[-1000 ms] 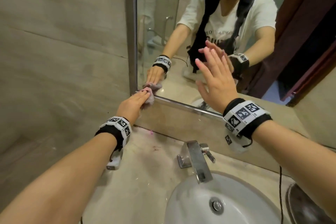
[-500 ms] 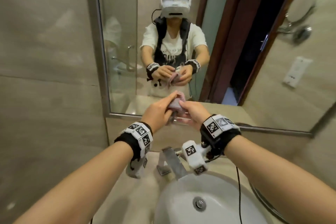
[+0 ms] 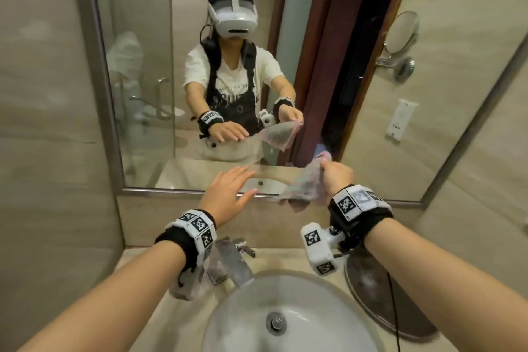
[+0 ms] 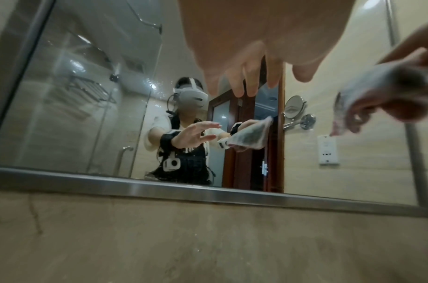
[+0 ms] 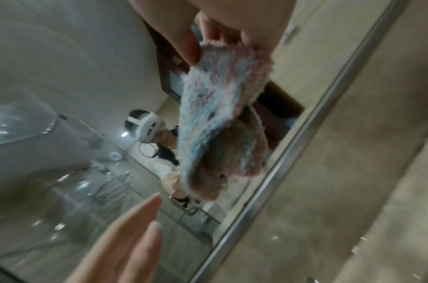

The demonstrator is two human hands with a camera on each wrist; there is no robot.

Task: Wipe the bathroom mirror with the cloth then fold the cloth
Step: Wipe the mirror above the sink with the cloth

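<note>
Cloth (image 3: 304,186) hangs pinched in right hand (image 3: 335,177) fingers (image 5: 187,41), seemingly off mirror (image 3: 143,71).

I've got the mirror (image 3: 160,71) straight ahead on the wall, sink (image 3: 243,320) below it, faucet (image 3: 231,260) btwn them. L hand (image 3: 225,194) sits left of the cloth (image 3: 303,188), apart from it; R hand (image 3: 335,176) holds the cloth's top, prob. clear of the glass.

A bathroom; wall mirror (image 3: 285,66), washbasin (image 3: 243,320), tap (image 3: 231,260), tiled walls (image 3: 43,123).
</note>
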